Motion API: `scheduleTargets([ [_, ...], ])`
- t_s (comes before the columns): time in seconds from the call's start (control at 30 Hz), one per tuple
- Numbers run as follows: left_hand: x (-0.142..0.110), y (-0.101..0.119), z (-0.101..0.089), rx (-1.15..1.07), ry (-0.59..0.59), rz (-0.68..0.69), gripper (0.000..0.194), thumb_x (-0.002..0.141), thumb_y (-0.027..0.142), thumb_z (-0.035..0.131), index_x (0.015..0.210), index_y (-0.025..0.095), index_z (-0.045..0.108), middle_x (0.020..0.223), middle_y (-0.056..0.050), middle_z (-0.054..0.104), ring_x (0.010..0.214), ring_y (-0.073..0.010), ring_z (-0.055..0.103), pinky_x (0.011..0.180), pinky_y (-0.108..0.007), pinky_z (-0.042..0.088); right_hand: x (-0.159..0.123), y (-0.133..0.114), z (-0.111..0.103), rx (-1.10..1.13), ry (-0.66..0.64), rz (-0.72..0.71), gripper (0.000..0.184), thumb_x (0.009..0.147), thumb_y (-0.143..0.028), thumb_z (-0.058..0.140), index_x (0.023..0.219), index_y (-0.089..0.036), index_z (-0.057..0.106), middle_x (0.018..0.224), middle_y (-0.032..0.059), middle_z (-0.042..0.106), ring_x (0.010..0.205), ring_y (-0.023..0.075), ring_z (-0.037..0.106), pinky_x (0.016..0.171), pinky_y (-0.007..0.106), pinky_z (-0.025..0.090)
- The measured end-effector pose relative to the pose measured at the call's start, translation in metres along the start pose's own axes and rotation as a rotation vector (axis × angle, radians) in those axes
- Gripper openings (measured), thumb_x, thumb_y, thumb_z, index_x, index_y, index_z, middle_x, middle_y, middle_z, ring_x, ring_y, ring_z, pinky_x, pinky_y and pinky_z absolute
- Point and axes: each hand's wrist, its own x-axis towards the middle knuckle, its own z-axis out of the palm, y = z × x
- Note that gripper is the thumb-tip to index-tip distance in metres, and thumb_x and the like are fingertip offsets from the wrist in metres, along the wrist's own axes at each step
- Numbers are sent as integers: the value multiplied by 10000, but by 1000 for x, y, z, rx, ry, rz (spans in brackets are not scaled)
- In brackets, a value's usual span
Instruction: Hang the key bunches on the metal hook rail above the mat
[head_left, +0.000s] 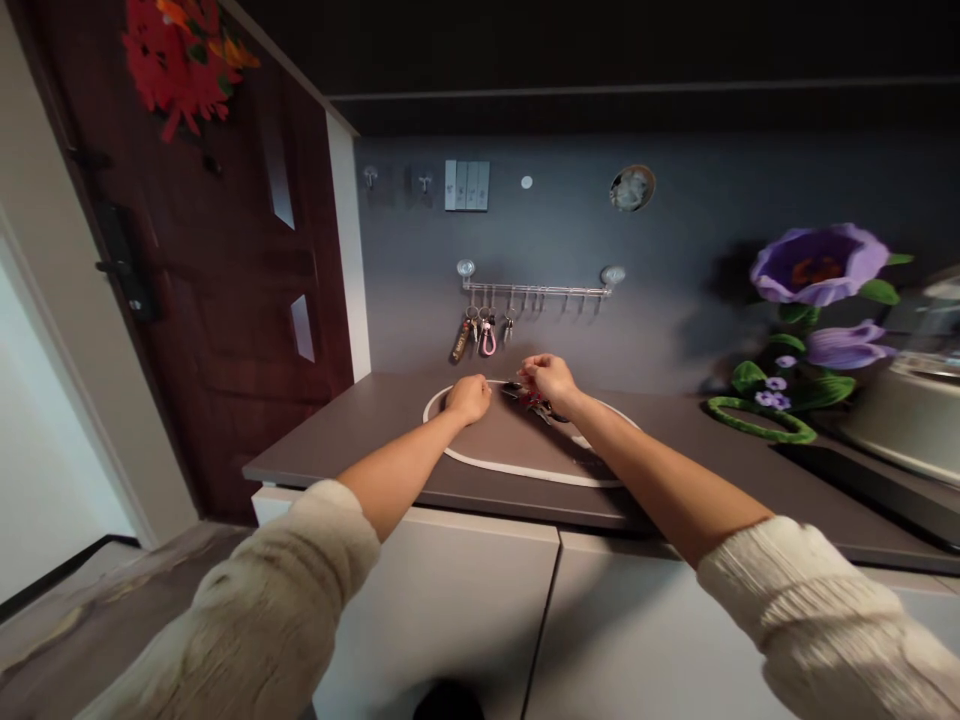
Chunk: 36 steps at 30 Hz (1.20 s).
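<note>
Fingers bent in a pinch, my right hand [551,378] holds a bunch of keys [534,402] low over the counter. Metal and red pieces dangle below its fingers, and the pinch point itself is too small to make out. My left hand [469,398] is curled closed to the left of the keys; its fingers face away, so what they hold, if anything, is hidden. Both hands are over a brown oval mat with a pale rim [517,470]. Behind them, keys with a pink loop fob [488,337] and a brown fob [460,342] hang from a clear hook rail [540,291].
The dark counter [330,430] runs along the wall above white cabinet doors [450,590]. Purple artificial flowers [817,265] and a pale domed object [907,410] stand at right. A dark red door [247,300] is at left, and an overhead cabinet [637,50] spans the top.
</note>
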Motion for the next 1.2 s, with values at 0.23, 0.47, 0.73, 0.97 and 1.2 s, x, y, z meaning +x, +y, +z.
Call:
scheduleTargets([
  [0.23, 20, 3, -16, 95, -233, 57, 168, 729, 226, 564, 813, 131, 674, 886, -103, 676, 814, -183, 605, 708, -229, 420, -25, 22, -11, -188, -63, -58, 116, 752, -55, 433, 741, -156, 489, 593, 4, 584, 390, 69, 474, 422, 200, 407],
  [0.47, 40, 9, -7, 57, -152, 52, 195, 727, 161, 545, 875, 141, 670, 939, -97, 670, 840, -166, 588, 747, -230, 420, -29, 31, -10, -311, -25, -90, 86, 777, -105, 449, 754, -147, 520, 663, 37, 618, 391, 74, 485, 414, 212, 417],
  [0.73, 63, 17, 21, -27, -111, 52, 217, 771, 191, 519, 928, 166, 666, 990, -89, 660, 883, -159, 582, 808, -248, 419, -25, 34, -9, -376, -2, -66, 118, 785, -118, 431, 804, -136, 545, 705, 53, 648, 402, 75, 515, 436, 201, 431],
  [0.97, 61, 20, 22, 40, -148, 96, 193, 750, 150, 519, 851, 154, 684, 909, -79, 675, 820, -146, 584, 765, -233, 417, -27, 29, -5, -489, -24, -89, 160, 753, -91, 431, 832, -142, 561, 717, 40, 661, 393, 68, 514, 452, 186, 419],
  [1.2, 54, 23, 21, 30, -74, 126, 206, 763, 154, 497, 854, 173, 681, 903, -66, 676, 820, -148, 579, 765, -238, 414, -21, 36, -8, -432, -18, -127, 139, 752, -113, 452, 808, -154, 572, 669, 46, 645, 404, 104, 528, 461, 229, 431],
])
